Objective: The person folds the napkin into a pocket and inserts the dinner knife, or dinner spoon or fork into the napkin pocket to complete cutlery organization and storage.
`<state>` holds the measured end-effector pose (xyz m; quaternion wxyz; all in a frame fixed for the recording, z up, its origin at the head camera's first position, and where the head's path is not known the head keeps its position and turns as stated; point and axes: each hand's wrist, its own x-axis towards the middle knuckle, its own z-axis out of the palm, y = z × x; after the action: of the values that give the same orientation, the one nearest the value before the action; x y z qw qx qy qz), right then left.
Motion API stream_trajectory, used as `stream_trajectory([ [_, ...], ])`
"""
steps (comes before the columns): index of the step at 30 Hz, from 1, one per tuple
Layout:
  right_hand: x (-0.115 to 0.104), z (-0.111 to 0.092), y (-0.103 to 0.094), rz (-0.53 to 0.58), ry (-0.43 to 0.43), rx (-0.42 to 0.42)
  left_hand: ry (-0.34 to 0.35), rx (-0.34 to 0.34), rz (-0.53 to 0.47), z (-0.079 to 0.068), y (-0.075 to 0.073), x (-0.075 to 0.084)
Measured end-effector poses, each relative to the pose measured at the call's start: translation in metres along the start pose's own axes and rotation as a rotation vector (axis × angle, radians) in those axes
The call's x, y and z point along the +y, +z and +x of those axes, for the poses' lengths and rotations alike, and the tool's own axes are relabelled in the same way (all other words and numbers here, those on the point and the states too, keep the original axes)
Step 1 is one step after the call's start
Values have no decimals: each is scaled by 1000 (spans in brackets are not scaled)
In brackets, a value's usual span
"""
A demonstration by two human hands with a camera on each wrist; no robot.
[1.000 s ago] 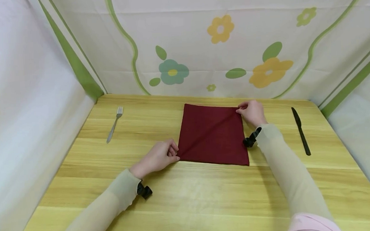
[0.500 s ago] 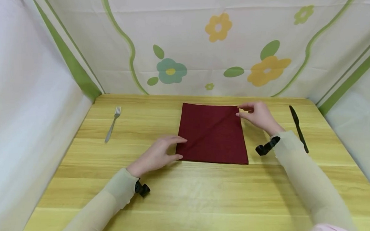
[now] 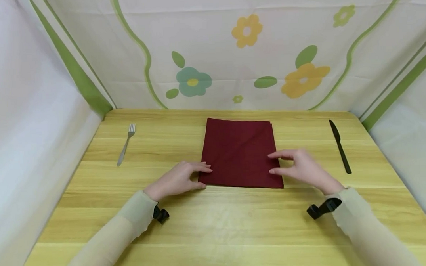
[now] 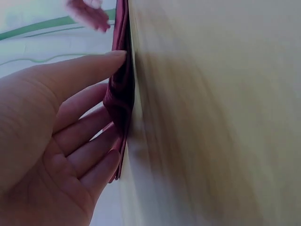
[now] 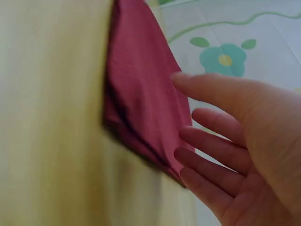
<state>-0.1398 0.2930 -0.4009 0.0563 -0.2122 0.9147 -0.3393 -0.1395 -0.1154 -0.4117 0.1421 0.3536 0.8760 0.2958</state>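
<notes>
A dark red cloth napkin (image 3: pixel 239 151), folded into a square, lies flat on the wooden table. At its near left corner, the left hand (image 3: pixel 177 180) has its fingers relaxed over the cloth and its thumb along the front edge. The left wrist view shows the folded layers of the napkin (image 4: pixel 120 99) beside thumb and fingers. On the other side, the right hand (image 3: pixel 302 168) hovers at the right edge, thumb and fingers spread apart and holding nothing. In the right wrist view its extended fingers (image 5: pixel 211 141) overlap the napkin.
A silver fork (image 3: pixel 125 146) lies on the table (image 3: pixel 217 236) to the left. To the right lies a black knife (image 3: pixel 340 145). A white curtain (image 3: pixel 224 61) with printed flowers rises behind the table's back edge, and white cloth hangs on both sides.
The right hand lets go of the napkin's far right corner and comes toward the near right. The left hand releases its pinch on the near left corner and spreads over the cloth.
</notes>
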Motion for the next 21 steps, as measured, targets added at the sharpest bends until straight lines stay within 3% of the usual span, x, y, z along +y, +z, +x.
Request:
stream_trajectory([
  [9,-5,-29,16,-46,-67,-45,10,-47,23,-7,-9,-1],
  [21,-6,-33,24,-141,-107,-11,4,-1,61,-9,-6,4],
])
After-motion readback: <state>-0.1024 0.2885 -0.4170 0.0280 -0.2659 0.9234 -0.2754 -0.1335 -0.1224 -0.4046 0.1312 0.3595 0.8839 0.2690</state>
